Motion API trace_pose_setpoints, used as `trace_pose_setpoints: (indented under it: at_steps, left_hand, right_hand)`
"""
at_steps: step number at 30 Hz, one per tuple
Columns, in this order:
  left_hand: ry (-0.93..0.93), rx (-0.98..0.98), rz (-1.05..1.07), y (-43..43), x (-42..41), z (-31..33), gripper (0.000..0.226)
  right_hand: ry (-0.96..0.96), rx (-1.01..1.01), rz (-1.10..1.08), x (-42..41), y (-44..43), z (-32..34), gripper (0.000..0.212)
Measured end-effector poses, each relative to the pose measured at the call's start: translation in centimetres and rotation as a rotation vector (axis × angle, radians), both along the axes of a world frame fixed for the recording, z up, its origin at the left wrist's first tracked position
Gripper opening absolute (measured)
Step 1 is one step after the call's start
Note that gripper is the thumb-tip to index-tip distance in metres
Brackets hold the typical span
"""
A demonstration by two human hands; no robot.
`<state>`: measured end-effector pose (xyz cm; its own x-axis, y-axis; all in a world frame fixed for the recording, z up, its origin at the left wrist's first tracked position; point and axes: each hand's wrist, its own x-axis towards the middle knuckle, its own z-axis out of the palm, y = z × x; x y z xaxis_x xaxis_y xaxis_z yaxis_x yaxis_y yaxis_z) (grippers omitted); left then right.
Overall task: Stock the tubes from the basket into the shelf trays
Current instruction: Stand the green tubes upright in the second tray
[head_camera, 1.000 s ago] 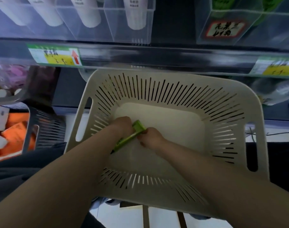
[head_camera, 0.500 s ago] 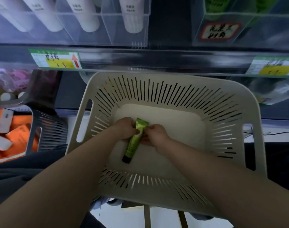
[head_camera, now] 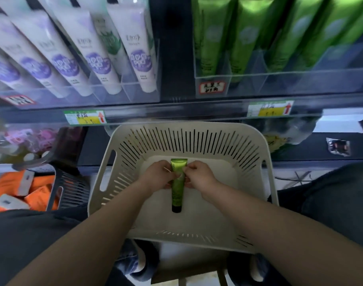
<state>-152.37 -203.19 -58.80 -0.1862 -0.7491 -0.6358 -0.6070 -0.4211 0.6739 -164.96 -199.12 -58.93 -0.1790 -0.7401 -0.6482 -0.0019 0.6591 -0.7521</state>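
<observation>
Reaching down into the cream basket (head_camera: 269, 182), the person's two forearms converge on a single green tube (head_camera: 177, 188), the only tube visible in it. The left hand (head_camera: 159, 175) and the right hand (head_camera: 199, 175) each pinch the tube near its flat crimped end with curled fingers and thumb. Its black cap points toward the person; whether the cap rests on the basket floor cannot be told. The step in hand appears to be the pick-up. The next move would call for lifting the tube clear of the slotted walls and raising it to the clear tray (head_camera: 300, 79) at upper right, where matching green tubes (head_camera: 244, 38) stand in divided compartments. Lettering on the held tube is too small to read. To the left, a dark basket (head_camera: 69, 188) holds orange packs (head_camera: 38, 195). On the shelf edge beyond, two green-and-yellow price tags (head_camera: 84, 117) each carry a red upward arrow, with numerals unclear. A handwritten label (head_camera: 212, 87), red-bordered, fronts the green tray; its characters are illegible. White tubes (head_camera: 135, 48) with purple emblems and blurred Chinese print fill the far-left tray.
</observation>
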Motion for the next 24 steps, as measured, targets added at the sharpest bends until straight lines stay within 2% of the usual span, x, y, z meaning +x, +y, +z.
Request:
trace_pose_setpoints:
  at_steps: [10,15,19,24]
  left_hand:
    - [0.084,-0.224,-0.056,1.2,-4.3,7.3,0.022]
    - [0.102,-0.354,-0.084,2.2,-7.1,10.8,0.018]
    - [0.126,-0.442,-0.101,2.8,-9.6,13.5,0.024]
    - [0.154,-0.575,-0.157,3.4,-13.4,16.2,0.020]
  right_hand:
    - [0.040,-0.197,-0.018,-4.6,1.5,7.1,0.015]
    - [0.080,-0.293,-0.057,-7.3,2.4,10.3,0.011]
    - [0.190,-0.374,-0.088,-9.8,2.9,12.7,0.009]
    - [0.161,-0.484,-0.148,-13.5,3.7,15.5,0.004]
